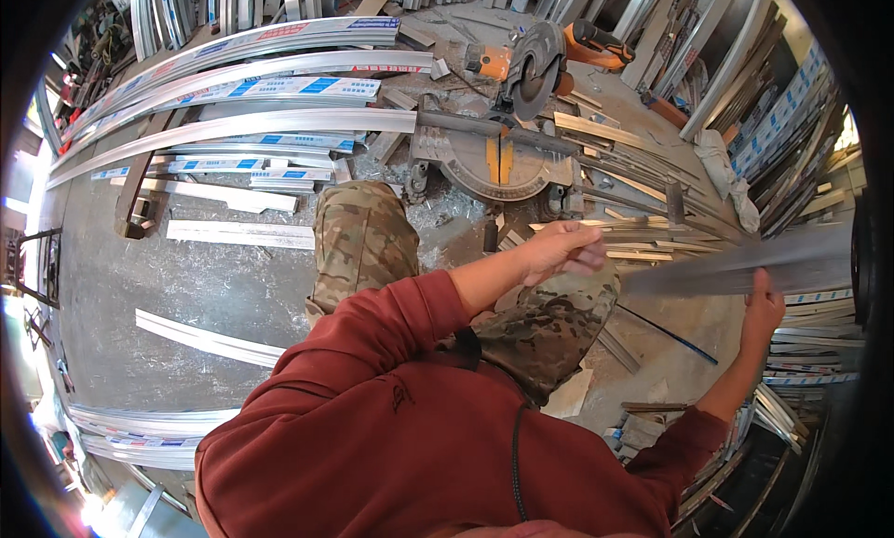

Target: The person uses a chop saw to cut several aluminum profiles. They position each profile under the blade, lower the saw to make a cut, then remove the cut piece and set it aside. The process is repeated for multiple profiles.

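Observation:
A long grey aluminium profile [736,263], blurred by motion, lies across the right side at knee height. My left hand [562,249] is closed at its near end, above my camouflage-trousered knee [549,324]. Further right, my right hand [764,307] reaches up to the bar's lower edge, fingers around it. Both arms wear dark red sleeves. A mitre saw [503,156] with a round blade [533,72] and orange motor stands on the floor ahead of my knees.
Long aluminium profiles [233,123] with blue-and-white film lie stacked on the concrete floor to the left and ahead. Short offcuts [240,232] and metal shavings are scattered near the saw. More profiles [792,100] lean at the right, and a low stack [633,240] sits beside the saw.

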{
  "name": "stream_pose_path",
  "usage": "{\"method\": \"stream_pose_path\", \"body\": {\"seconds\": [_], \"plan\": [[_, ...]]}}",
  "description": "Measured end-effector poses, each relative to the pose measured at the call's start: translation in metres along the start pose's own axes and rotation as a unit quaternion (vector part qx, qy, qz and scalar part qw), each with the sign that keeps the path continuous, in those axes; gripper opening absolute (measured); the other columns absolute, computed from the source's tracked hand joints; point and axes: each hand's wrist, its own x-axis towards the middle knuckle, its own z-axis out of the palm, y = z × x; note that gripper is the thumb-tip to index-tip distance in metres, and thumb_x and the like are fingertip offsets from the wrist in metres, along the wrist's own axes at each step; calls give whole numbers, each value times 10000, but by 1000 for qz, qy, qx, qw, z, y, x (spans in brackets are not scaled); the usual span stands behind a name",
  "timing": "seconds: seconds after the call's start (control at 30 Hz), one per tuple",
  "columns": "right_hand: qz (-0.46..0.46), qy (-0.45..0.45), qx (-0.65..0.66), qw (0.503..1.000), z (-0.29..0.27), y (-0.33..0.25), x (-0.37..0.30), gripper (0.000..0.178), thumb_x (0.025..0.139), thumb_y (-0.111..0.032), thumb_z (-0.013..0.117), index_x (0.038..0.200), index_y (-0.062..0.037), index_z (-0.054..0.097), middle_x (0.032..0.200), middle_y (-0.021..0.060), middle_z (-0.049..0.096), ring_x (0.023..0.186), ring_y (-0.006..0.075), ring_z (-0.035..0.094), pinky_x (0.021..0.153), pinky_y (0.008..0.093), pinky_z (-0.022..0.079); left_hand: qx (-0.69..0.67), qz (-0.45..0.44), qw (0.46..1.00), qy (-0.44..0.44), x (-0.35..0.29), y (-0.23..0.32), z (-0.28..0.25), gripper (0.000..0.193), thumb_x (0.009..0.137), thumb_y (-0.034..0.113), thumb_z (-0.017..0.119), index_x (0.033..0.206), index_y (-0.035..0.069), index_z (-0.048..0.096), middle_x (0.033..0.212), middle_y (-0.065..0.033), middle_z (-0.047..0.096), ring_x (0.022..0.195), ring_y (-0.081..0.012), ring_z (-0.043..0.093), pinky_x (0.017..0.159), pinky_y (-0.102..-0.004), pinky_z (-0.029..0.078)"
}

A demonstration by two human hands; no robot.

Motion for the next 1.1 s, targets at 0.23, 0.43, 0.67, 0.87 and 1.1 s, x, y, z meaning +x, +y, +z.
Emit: {"method": "stream_pose_path", "body": {"seconds": [0.23, 0.43, 0.67, 0.87, 1.1], "plan": [[126, 141, 451, 872, 25, 38, -44, 290, 906, -352, 694, 985, -77, 646, 767, 11, 610, 563, 99, 492, 483, 229, 385, -3, -49, 994, 96, -10, -20, -35, 757, 925, 622, 487, 1332, -13, 425, 1182, -154, 577, 1063, -268, 576, 918, -410, 498], [360, 35, 504, 785, 83, 65, -145, 263, 917, -360, 672, 984, -114, 608, 794, 13, 615, 643, 123, 549, 529, 264, 428, -191, 247, 918, 246, -1, -2, -44, 647, 994, 547, 372, 1396, 41, 374, 1405, -118, 458, 1290, -275, 433, 1120, -427, 291], [398, -498, 328, 697, 57, -31, -177, 497, 948, -473, 558, 1093, -2, 624, 871, 146, 702, 658, 218, 664, 502, 321, 504, -283, 306, 840, 348, 6, 41, -93, 541, 1039, 459, 265, 1288, 10, 436, 1113, -170, 598, 1047, -306, 598, 950, -440, 469], [0, -466, 212, 859, 108, -125, -19, 474, 975, -412, 515, 980, 36, 670, 798, 118, 672, 659, 176, 630, 546, 307, 517, -247, 160, 873, 389, 5, 45, -94, 547, 1045, 444, 237, 1237, -28, 439, 1065, -201, 602, 974, -322, 625, 835, -465, 535], [-377, -173, -76, 907, 332, -197, 145, 654, 936, -516, 502, 1266, 46, 559, 1253, 234, 595, 1195, 385, 529, 1014, 412, 400, -195, 49, 922, 332, 16, 21, -107, 338, 1045, 245, 365, 1209, -20, 495, 1037, -170, 645, 919, -270, 647, 797, -431, 565]]}}
